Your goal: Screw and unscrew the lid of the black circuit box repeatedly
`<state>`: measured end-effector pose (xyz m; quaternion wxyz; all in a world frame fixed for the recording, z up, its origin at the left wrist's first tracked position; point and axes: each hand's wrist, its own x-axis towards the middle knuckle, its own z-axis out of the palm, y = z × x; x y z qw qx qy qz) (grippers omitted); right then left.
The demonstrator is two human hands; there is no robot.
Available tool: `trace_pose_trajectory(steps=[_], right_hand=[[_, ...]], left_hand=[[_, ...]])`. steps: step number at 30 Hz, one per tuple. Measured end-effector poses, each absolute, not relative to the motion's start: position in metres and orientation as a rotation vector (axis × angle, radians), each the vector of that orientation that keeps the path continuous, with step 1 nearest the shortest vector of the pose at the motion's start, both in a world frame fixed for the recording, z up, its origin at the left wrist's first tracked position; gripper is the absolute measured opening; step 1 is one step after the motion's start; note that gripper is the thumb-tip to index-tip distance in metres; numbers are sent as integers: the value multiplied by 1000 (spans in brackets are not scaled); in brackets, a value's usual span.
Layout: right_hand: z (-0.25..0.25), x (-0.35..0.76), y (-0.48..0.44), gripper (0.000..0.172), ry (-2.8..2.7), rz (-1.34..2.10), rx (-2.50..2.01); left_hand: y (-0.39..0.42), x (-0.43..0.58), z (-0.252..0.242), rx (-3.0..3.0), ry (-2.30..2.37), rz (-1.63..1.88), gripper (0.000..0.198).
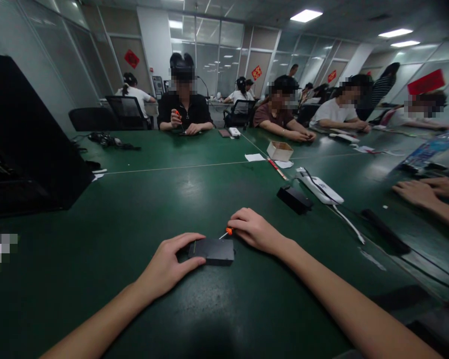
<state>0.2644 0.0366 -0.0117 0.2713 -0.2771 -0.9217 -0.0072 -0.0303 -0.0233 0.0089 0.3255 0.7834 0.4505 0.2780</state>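
A flat black rectangular box (214, 251) lies on the green table (142, 289) in front of me. My left hand (172, 262) grips its left end, with the thumb at the near edge and the fingers along the far edge. My right hand (256, 230), fingers closed, holds a screwdriver (229, 231) with an orange handle; most of the handle is hidden in the fingers. Its thin metal shaft slants down to the left, and the tip is at the far edge of the box. Whether the tip sits in a screw is too small to tell.
Right of my hands are another black box (294, 199), a white power strip (319, 185) with cables, and a co-worker's hands (418, 192). A small open carton (280, 151) stands farther back. A large black case (30, 139) is at the left. Several people sit around the table.
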Motion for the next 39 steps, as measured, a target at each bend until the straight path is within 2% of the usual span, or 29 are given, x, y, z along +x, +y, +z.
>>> trace_pose_trajectory(steps=[4, 7, 9, 14, 18, 29, 39], right_hand=[[-9, 260, 29, 23, -2514, -203, -793], [-9, 257, 22, 25, -2532, -220, -816], [-9, 254, 19, 26, -2560, -103, -825], [-8, 251, 17, 23, -2542, 452, -866], [-7, 256, 13, 23, -2471, 573, -937], [-12, 257, 8, 20, -2348, 582, -921], [-2, 259, 11, 25, -2471, 242, -936]], left_hand=[[-24, -29, 10, 2035, 1195, 731, 39], [-25, -28, 11, 2025, 1206, 727, 40], [-26, -28, 12, 2020, 1226, 724, 40], [-26, -29, 13, 2003, 1245, 722, 41], [-26, -29, 12, 1969, 1248, 727, 40], [-34, -27, 10, 1935, 1296, 761, 39], [-33, -26, 10, 1967, 1271, 769, 37]])
